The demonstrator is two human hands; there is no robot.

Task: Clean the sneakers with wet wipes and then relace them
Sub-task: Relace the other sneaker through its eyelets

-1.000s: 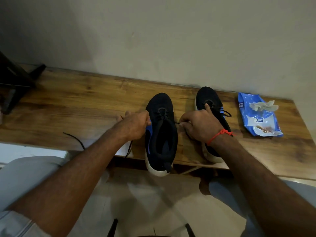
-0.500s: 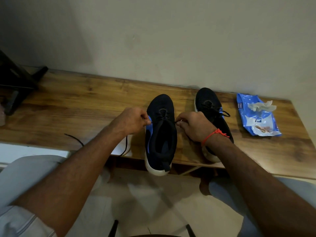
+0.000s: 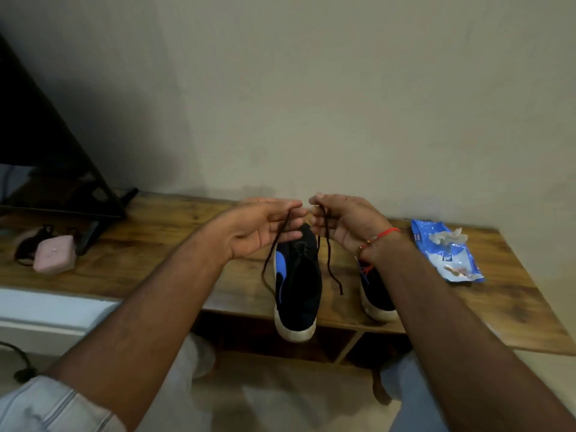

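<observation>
A black sneaker with a blue swoosh and white sole (image 3: 297, 285) stands on the wooden bench (image 3: 149, 254), its heel over the front edge. Both my hands are raised above its toe, palms toward me. My left hand (image 3: 265, 229) pinches one end of the black lace (image 3: 274, 244). My right hand (image 3: 343, 226) pinches the other end (image 3: 328, 254). Both lace ends hang down loose beside the shoe. The second black sneaker (image 3: 375, 291) stands to the right, largely hidden behind my right forearm.
A blue wet wipes pack (image 3: 445, 257) with a used wipe on it lies at the bench's right end. A pink case (image 3: 54, 258) and a dark stand (image 3: 62, 169) sit at the left. The wall is close behind. A cable lies on the floor at left.
Both hands rose from the shoe's sides to above its toe, pulling the two lace ends up and taut. The camera tilted up, showing more wall.
</observation>
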